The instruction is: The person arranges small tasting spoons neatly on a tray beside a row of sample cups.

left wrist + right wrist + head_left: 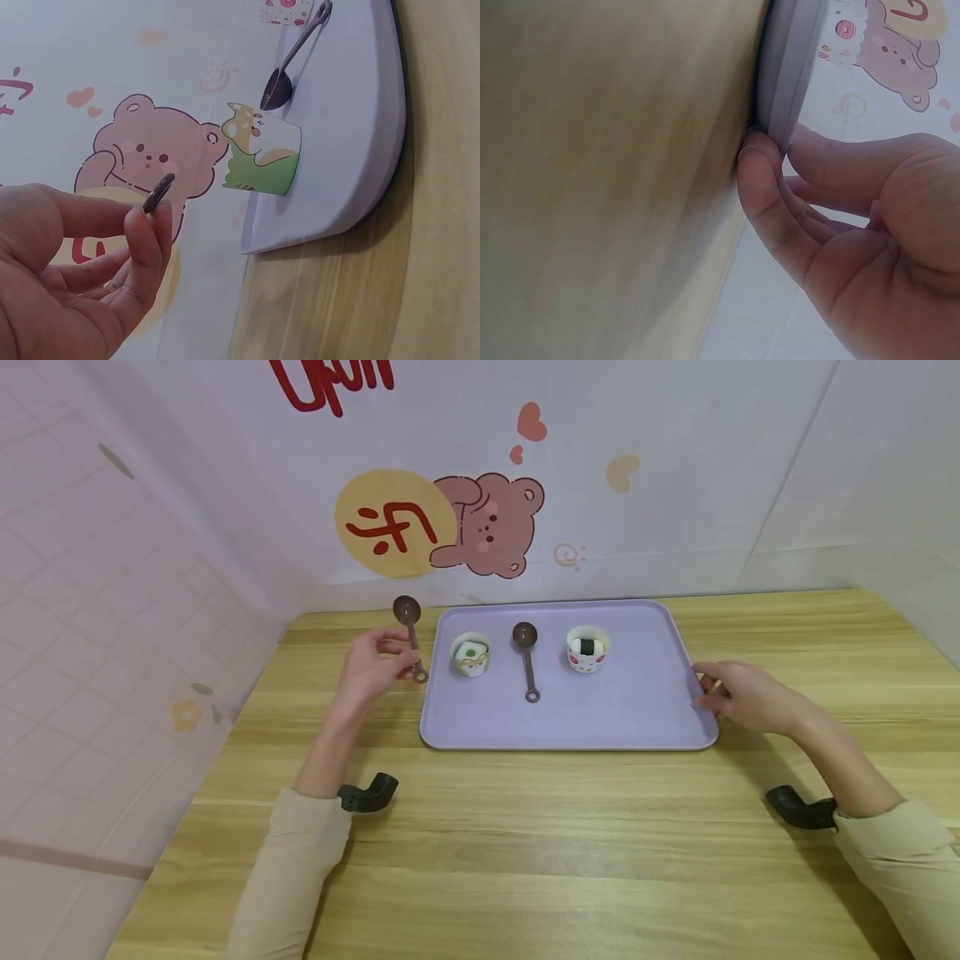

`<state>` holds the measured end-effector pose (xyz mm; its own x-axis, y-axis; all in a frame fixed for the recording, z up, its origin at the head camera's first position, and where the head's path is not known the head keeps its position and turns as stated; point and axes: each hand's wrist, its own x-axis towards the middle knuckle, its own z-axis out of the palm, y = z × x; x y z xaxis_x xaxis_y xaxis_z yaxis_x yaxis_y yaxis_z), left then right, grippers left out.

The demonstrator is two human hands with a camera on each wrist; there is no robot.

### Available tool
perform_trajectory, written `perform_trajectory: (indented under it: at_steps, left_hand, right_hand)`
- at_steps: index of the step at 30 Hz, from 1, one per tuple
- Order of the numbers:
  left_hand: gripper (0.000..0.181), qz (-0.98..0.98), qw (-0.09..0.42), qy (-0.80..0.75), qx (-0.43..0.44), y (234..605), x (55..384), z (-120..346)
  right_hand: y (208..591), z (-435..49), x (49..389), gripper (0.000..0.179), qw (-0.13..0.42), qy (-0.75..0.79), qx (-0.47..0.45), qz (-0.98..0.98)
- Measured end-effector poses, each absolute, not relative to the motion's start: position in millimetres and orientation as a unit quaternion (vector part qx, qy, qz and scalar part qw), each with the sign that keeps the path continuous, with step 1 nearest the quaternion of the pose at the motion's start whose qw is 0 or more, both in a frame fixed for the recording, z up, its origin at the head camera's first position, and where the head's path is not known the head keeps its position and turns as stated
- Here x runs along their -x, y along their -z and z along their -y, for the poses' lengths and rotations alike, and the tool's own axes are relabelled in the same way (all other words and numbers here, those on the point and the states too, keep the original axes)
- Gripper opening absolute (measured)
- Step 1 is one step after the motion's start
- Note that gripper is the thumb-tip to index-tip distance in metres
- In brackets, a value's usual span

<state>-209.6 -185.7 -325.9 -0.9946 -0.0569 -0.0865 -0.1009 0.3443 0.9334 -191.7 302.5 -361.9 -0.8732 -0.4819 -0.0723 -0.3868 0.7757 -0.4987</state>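
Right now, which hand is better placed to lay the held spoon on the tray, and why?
Probably the left hand: it pinches the brown spoon, just left of the purple tray. The right hand is occupied, gripping the tray's right edge.

A smooth, satin plastic look is being given by the tray [637, 714]. Smooth brown plastic with small glossy highlights is being shown by the raised spoon [407, 610] and the lying spoon [525, 637]. Printed paper is being suggested by the dog-print cup [279, 154] and the spotted cup [584, 663]. Striped wood grain under a soft sheen is being displayed by the worktop [525, 843], matt cloth by the sleeves [300, 860], matt black plastic by the wrist pieces [369, 797], and a smooth, matt surface by the printed backdrop [675, 535].
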Motion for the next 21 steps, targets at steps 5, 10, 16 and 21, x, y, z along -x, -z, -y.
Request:
perform_trajectory:
  at_steps: [5,10,16,21]
  left_hand:
    - [0.036,-0.813,0.018,-0.581,0.035,324.5,210.6,180.5]
    - [0.036,-0.803,0.016,-0.595,0.027,322.6,212.4,171.9]
    - [0.036,-0.797,0.016,-0.604,0.027,320.5,212.3,162.8]
    - [0.035,-0.800,0.017,-0.599,0.032,319.7,212.4,161.2]
  right_hand:
    - [361.2,-301.3,191.3,0.029,0.096,0.240,0.234,-0.937]
    - [361.7,-301.0,191.8,0.022,0.092,0.243,0.237,-0.936]
    - [361.5,-300.3,192.2,0.025,0.092,0.240,0.236,-0.937]
    - [362.9,-301.9,193.2,0.030,0.093,0.237,0.235,-0.938]
